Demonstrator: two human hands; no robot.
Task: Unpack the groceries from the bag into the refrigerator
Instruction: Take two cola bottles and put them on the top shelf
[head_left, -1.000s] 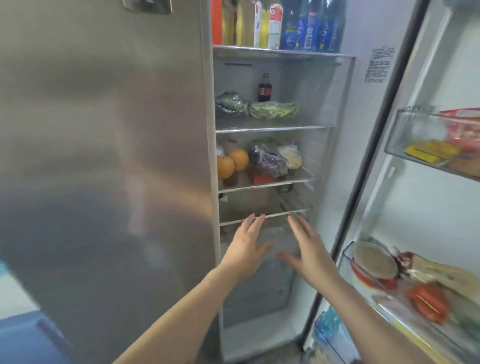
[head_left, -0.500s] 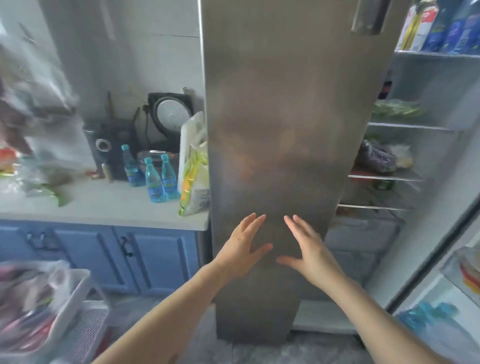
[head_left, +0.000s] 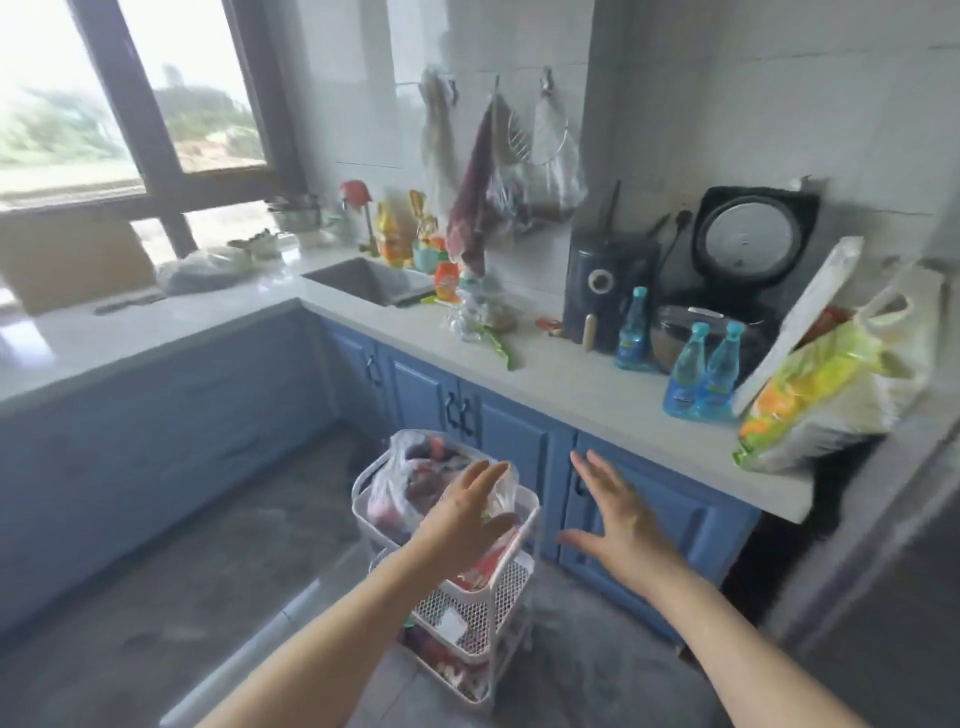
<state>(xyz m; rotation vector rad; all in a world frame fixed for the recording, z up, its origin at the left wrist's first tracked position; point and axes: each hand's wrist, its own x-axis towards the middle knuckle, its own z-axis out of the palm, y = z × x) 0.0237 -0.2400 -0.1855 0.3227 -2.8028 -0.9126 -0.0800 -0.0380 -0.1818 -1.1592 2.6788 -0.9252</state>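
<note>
Blue cabinets (head_left: 519, 441) run under a pale counter (head_left: 561, 384) that wraps the kitchen from the window at upper left to the right edge of the frame, with a sink (head_left: 374, 283) sunk in it near the middle. Low in the centre stands a white three-tier cart (head_left: 470, 613), and in its top basket sits the thin plastic bag (head_left: 410, 478) of groceries, the task's thing; the refrigerator is barely in view, only a grey edge at lower right. Both hands are empty, fingers straight and spread: the left hand (head_left: 462, 512) hovers over the bag, perhaps brushing it, and the right hand (head_left: 618, 512) is in the air just beside the cart, in front of a cabinet door. The risks, as I judge them: the bag's film looks flimsy, so grabbing it by one side could tear it or tip loose items onto the floor; the cart looks light, so a sideways pull could shift or topple it; the view is blurred, so a hasty reach could miss the bag. By count: one cart with three tiers, one bag in it, one larger white-and-yellow bag (head_left: 831, 384) on the counter at right, one air fryer (head_left: 605, 291), one rice cooker (head_left: 748, 244), three blue bottles (head_left: 698, 374), and two hands.
</note>
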